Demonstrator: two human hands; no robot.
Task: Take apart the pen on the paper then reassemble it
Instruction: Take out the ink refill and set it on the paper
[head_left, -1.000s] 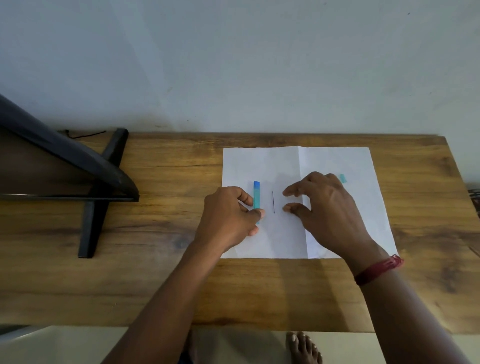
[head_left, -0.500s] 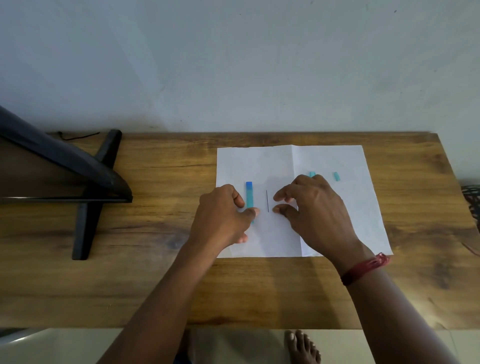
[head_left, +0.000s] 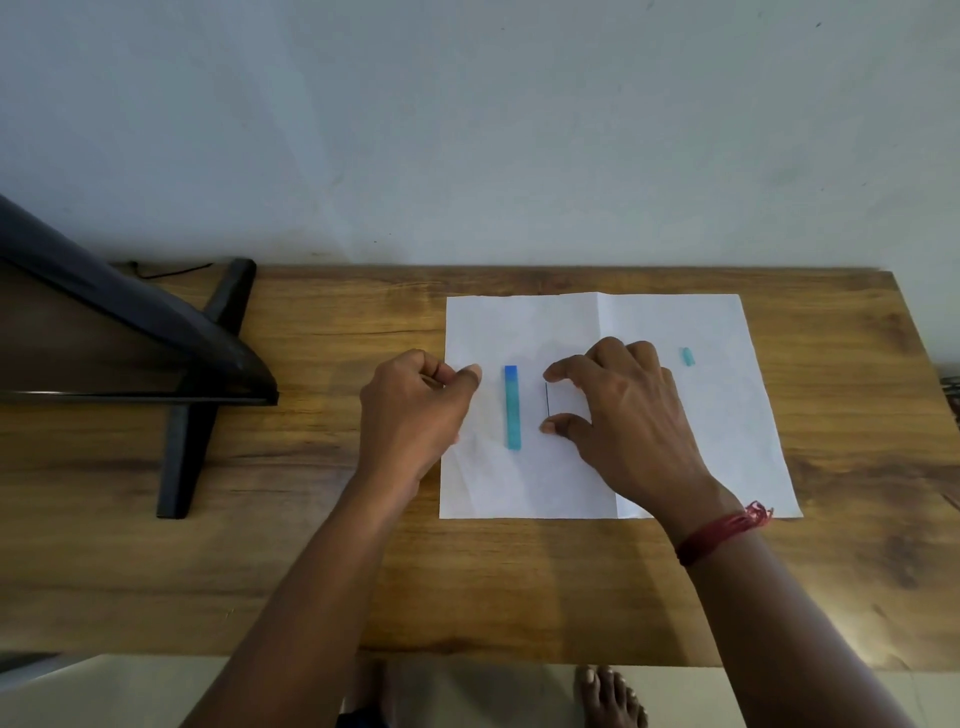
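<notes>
The pen lies in parts on a white creased paper (head_left: 675, 441). A teal barrel with a blue top end (head_left: 512, 408) lies lengthwise, free of both hands. Just right of it lies a thin dark refill (head_left: 547, 400). My right hand (head_left: 628, 410) rests on the paper, its forefinger tip by the refill's far end and its thumb tip by the near end; I cannot tell whether they touch it. My left hand (head_left: 415, 410) hovers at the paper's left edge, fingers loosely curled, holding nothing. A small teal piece (head_left: 687, 356) lies to the right.
The paper sits on a wooden table (head_left: 571, 587) against a pale wall. A black screen on a black stand (head_left: 182, 415) fills the table's left side. My bare feet show below the table's front edge.
My left hand has let go of the teal barrel and drawn left to the paper's edge. The barrel now lies fully visible. My right hand stays by the refill.
</notes>
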